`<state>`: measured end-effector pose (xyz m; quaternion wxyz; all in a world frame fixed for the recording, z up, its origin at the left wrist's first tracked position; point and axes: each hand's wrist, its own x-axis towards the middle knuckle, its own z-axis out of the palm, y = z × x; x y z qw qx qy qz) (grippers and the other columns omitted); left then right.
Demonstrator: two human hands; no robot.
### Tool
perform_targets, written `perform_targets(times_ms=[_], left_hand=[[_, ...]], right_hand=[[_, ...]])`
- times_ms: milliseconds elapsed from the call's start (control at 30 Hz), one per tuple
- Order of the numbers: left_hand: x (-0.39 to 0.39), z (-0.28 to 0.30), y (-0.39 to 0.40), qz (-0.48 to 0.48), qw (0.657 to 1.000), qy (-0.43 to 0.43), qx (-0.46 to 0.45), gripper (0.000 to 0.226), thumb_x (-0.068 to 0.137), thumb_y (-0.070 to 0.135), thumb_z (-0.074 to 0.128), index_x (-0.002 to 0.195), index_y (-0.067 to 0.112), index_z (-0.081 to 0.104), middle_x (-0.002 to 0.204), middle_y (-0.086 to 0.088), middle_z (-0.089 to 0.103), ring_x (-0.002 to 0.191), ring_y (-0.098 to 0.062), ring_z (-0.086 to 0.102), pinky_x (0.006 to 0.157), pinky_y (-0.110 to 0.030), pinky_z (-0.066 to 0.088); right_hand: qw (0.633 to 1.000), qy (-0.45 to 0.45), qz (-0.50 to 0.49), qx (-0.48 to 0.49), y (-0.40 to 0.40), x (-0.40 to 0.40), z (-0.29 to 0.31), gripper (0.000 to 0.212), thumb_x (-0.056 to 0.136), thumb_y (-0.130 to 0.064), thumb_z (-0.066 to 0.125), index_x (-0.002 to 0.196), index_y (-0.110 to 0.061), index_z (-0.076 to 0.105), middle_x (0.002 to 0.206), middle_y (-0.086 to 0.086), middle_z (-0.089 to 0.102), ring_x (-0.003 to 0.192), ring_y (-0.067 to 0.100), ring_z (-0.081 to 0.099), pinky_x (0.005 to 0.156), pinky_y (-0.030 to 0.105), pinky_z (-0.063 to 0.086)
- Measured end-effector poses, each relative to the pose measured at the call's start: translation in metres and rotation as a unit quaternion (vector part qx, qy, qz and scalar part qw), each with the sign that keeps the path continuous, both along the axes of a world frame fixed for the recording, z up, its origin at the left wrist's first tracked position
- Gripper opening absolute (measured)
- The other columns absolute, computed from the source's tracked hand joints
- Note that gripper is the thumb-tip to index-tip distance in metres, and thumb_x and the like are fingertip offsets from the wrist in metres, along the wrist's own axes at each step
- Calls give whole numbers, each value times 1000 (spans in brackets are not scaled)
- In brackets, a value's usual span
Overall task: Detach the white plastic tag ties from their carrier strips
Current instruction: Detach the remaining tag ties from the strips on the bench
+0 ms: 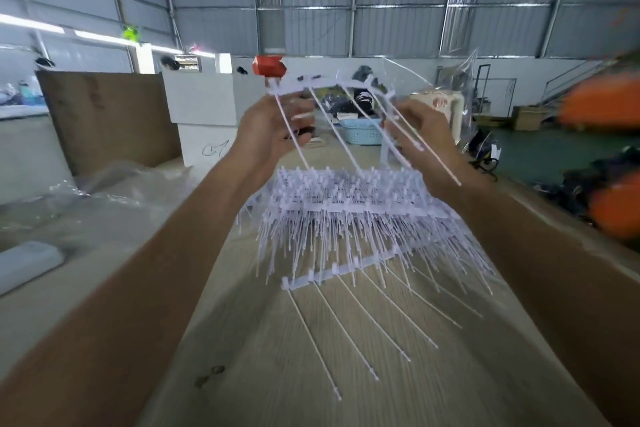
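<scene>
We had a strip of ties up in both hands, over the pile.

Our left hand (273, 130) pinched one end of the bowed strip (329, 82), and the right hand (424, 140) gripped the other end, fingers curled round it. A few ties (332, 121) hung off it. Below, a heap of strips (346, 208) sat on the wooden table (242, 357), with one strip (332, 272) nearest us. Clear plastic (104, 184) lay to the left.
</scene>
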<state>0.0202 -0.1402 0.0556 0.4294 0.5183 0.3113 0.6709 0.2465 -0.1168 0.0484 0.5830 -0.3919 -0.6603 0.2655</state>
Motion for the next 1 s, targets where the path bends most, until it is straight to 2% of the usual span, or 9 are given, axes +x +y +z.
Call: perform_targets(times_ms=[133, 300, 433, 500, 567, 633, 700, 867, 1000], left_hand=[[23, -24, 9, 46, 971, 232, -26, 21, 102, 22, 54, 120, 16, 63, 117, -5, 68, 102, -17, 64, 97, -39, 49], [48, -14, 3, 46, 977, 200, 65, 26, 106, 9, 43, 126, 0, 57, 108, -8, 64, 90, -8, 62, 77, -16, 52], [38, -1, -5, 120, 937, 298, 138, 25, 103, 14, 53, 120, 1, 65, 101, -17, 72, 93, -26, 69, 83, -30, 57], [31, 15, -13, 71, 925, 346, 136, 46, 96, 26, 60, 126, -8, 58, 116, -26, 67, 115, -35, 60, 86, -22, 53], [21, 25, -20, 4, 894, 412, 178, 78, 90, 47, 55, 123, -22, 52, 132, -43, 47, 115, -22, 57, 88, -12, 48], [8, 24, -20, 116, 884, 420, 171, 43, 92, 41, 63, 113, 5, 72, 114, -14, 73, 90, -5, 67, 83, -16, 52], [-9, 19, -17, 143, 883, 413, 173, 9, 94, 31, 68, 95, 29, 77, 89, 20, 75, 84, 5, 67, 77, -9, 48], [-26, 13, -19, 109, 875, 457, 118, 13, 89, 35, 73, 86, 25, 80, 82, 20, 73, 82, 7, 65, 86, -22, 44], [-31, -7, -15, 87, 853, 510, 65, 16, 87, 40, 74, 81, 25, 78, 80, 23, 72, 84, 7, 64, 100, -33, 44]], right_hand=[[996, 44, 72, -31, -15, -34, -5, 17, 97, -2, 60, 113, 0, 65, 96, 18, 65, 85, 25, 61, 82, 44, 56], [993, 64, 82, 61, -29, -63, 2, 14, 99, -1, 57, 109, -9, 63, 94, 0, 66, 81, 14, 65, 67, 24, 55], [977, 99, 160, 100, -37, -59, 1, 19, 100, -5, 58, 118, -5, 60, 103, 8, 68, 91, 19, 67, 77, 31, 55], [978, 21, 168, 120, -36, -49, -2, 37, 100, -13, 61, 135, -7, 56, 128, 7, 64, 117, 16, 62, 96, 33, 53], [979, -64, 166, 96, -32, -34, -6, 50, 98, -18, 64, 146, -18, 50, 144, -1, 55, 132, 11, 52, 107, 35, 48], [983, -50, 174, 38, -25, -15, -11, 48, 98, -17, 64, 145, -24, 52, 144, -4, 55, 131, 15, 54, 108, 44, 48], [975, 47, 212, -35, -21, 4, -16, 36, 101, -21, 58, 136, -22, 61, 134, 2, 63, 125, 28, 60, 105, 48, 50], [922, 190, 287, -174, -19, 43, -25, 63, 99, -64, 37, 130, -17, 66, 133, 19, 63, 121, 37, 63, 92, 47, 57], [924, 136, 280, -221, -13, 70, -35, 85, 86, -84, 28, 127, -23, 69, 128, 17, 67, 103, 33, 71, 79, 43, 62]])
